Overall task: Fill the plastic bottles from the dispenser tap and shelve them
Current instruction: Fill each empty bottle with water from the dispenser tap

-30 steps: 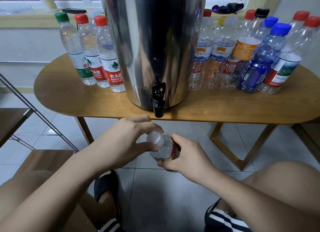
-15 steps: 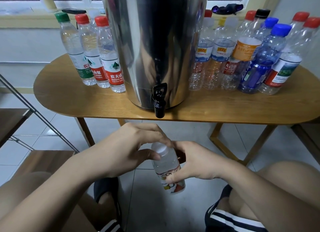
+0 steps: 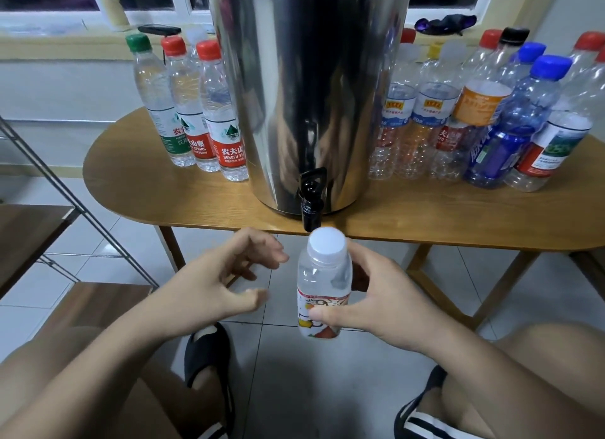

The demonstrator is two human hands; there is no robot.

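A small clear bottle [image 3: 322, 275] with a white cap and a fruit-print label stands upright in my right hand [image 3: 373, 294], just below the black tap [image 3: 311, 199] of the steel dispenser [image 3: 307, 88]. The bottle looks full of clear liquid. My left hand [image 3: 229, 275] hovers a little to the left of the bottle, fingers spread, touching nothing.
The dispenser stands on an oval wooden table [image 3: 163, 190]. Three capped water bottles [image 3: 196, 111] stand left of it, several empty bottles [image 3: 491, 118] right of it. A metal-framed wooden shelf [image 3: 29, 232] is at my left. My knees and black slippers [image 3: 206, 350] are below.
My left hand has let go of the white cap and drawn back to the left, fingers opening. My right hand has raised the capped bottle upright toward the tap.
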